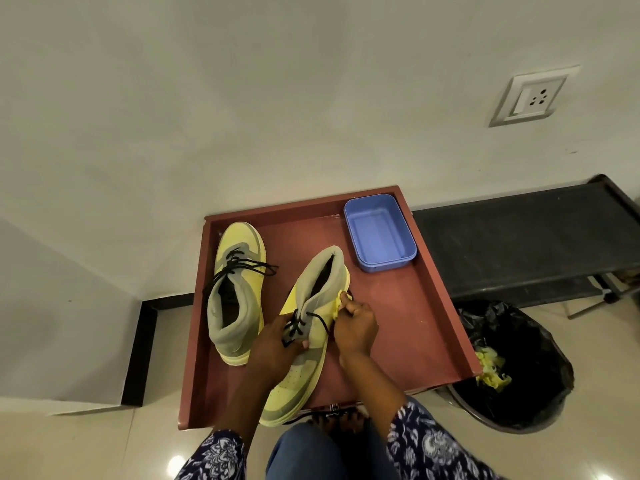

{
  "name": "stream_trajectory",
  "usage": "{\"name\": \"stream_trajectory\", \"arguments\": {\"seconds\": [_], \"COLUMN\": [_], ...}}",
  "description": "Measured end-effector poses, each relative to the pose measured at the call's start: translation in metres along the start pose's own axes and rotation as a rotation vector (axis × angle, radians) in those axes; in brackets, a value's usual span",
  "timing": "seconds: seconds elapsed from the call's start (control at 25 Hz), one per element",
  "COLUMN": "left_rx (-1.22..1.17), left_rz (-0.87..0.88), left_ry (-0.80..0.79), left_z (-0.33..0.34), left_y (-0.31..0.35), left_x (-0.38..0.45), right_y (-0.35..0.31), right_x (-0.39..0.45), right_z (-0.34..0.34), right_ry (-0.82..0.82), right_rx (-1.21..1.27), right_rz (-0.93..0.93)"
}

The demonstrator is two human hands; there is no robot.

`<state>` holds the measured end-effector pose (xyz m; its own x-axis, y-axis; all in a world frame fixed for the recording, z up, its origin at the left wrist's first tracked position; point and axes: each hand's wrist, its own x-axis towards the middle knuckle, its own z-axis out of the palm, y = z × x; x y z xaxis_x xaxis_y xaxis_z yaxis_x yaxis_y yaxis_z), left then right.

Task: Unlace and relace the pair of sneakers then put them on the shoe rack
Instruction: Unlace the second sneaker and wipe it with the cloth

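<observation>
On the tray (433,306), both hands grip sneaker (311,355).

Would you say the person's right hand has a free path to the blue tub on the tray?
Probably yes: the blue tub sits open beyond the right hand with bare tray between, though that hand now pinches the sneaker.

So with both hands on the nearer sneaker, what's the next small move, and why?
Probably pull the black lace through its eyelet: the left hand grips the tongue and lace of the sneaker, and the right hand pinches its side flap.
</observation>
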<state>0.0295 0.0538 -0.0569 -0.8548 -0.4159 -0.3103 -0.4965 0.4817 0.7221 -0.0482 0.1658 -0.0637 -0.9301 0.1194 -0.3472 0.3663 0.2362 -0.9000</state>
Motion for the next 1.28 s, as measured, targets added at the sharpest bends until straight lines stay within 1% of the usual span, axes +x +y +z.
{"name": "stream_trajectory", "arguments": {"seconds": [0.2, 0.36, 0.48, 0.6, 0.68, 0.8, 0.88, 0.92, 1.04, 1.28], "left_rx": [-0.016, -0.029, -0.051, -0.070, -0.093, -0.011, -0.007, 0.008, 0.101, 0.049], "left_rz": [-0.007, -0.011, -0.026, -0.058, -0.080, 0.010, 0.067, 0.080, 0.130, 0.073], "left_ry": [0.005, 0.005, 0.014, 0.029, 0.036, 0.026, 0.018, 0.046, 0.204, 0.294], "left_z": [0.001, 0.001, 0.002, 0.002, 0.001, -0.001, 0.002, 0.004, 0.012, 0.021], "left_y": [0.001, 0.001, 0.000, 0.001, 0.005, 0.010, 0.016, 0.020, 0.035, 0.067], "left_x": [-0.001, 0.000, 0.000, 0.000, -0.001, -0.005, -0.009, -0.010, -0.008, 0.002], "right_y": [-0.019, -0.032, -0.026, -0.010, 0.001, 0.016, 0.023, 0.024, 0.020, 0.015], "right_x": [0.041, 0.060, 0.055, 0.040, 0.029, 0.015, 0.008, 0.006, 0.004, 0.010], "right_z": [0.001, 0.003, 0.004, 0.006, 0.006, 0.002, -0.001, -0.002, -0.007, -0.028], "right_ry": [0.000, -0.072, -0.062, -0.048, -0.084, -0.171, -0.223, -0.231, -0.207, -0.149], "right_rx": [-0.039, -0.128, -0.142, -0.114, -0.082, -0.083, -0.063, -0.047, -0.024, 0.024], "right_rz": [0.025, -0.017, -0.021, 0.048, 0.101, 0.158, 0.175, 0.185, 0.202, 0.210]}}
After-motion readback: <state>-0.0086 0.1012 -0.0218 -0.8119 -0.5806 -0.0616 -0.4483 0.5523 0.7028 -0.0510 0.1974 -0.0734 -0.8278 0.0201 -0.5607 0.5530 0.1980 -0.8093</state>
